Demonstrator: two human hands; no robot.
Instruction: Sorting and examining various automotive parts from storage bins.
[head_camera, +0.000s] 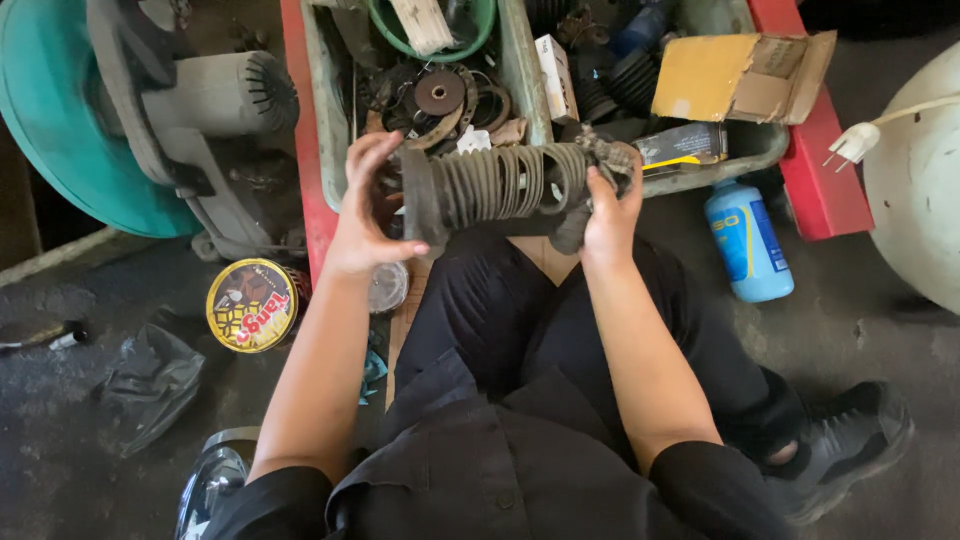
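Item: ribbed rubber boot, dirty, lying crosswise above the lap. Left hand grasps its wide end; right hand clenches its narrow end. Parts tray behind.

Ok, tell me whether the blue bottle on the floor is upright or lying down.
Lying down. The blue bottle rests on its side on the dark floor, beside the red tray edge.

Near left: round yellow tin
Right: blue bottle, white plug
Far: grey tray, yellow carton
Far left: teal disc
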